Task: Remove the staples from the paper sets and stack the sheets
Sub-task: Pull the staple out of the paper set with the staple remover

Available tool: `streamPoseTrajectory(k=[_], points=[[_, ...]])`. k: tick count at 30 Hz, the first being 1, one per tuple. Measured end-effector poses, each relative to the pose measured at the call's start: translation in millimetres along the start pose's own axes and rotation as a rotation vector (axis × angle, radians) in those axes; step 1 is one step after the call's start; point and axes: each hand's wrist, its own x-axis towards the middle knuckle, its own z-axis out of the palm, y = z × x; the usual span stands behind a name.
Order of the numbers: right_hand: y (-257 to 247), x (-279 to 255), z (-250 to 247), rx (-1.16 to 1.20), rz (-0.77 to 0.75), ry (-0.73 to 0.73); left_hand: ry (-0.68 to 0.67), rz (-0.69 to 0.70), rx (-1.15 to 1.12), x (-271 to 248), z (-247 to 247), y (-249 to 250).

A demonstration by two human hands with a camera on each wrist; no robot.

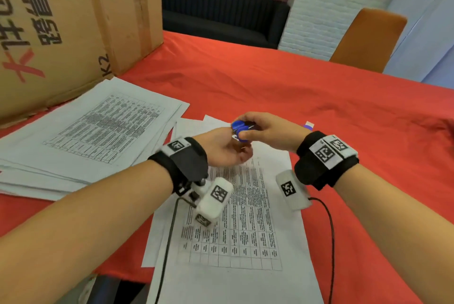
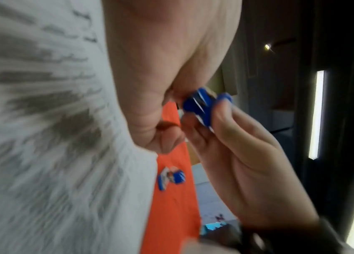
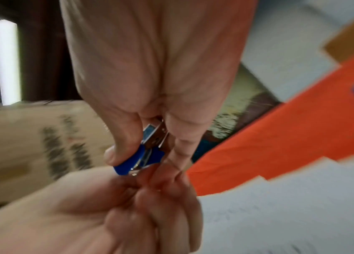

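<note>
We see the right hand holding a blue staple remover above the worktop, its grip grasping the tool between thumb and fingers. The left hand meets it from below, fingers curled and bunched at the remover's metal end; the blur keeps us from telling whether that grip is pinching anything. Beneath both hands lies a printed paper set on the red cloth, and a looser stack of sheets rests to the left, against a cardboard box. A small blue-and-white box sits on the cloth beyond.
</note>
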Motion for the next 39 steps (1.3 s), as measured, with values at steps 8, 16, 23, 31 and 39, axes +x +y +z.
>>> streamPoseTrajectory(k=[8,16,23,31,39], points=[[-52.4,21.9,32.3,-0.016,-0.139,0.136,0.101,0.103,-0.050,-68.8,-51.2,10.0],[22.7,44.9,83.4,1.456,0.287,0.367,-0.077,-0.357,1.414,-248.7,-126.7,-1.2],[31.8,33.5,93.0,1.566,0.235,0.399,0.389,-0.693,1.619,-259.1,-252.0,-69.5],[37.9,27.9,91.4,1.627,0.238,0.477,0.366,-0.897,1.794,-232.6,-238.4,-72.7],[43.6,25.0,81.3,1.802,0.060,0.581,-0.002,-0.519,2.241,-241.6,-80.9,-13.8]])
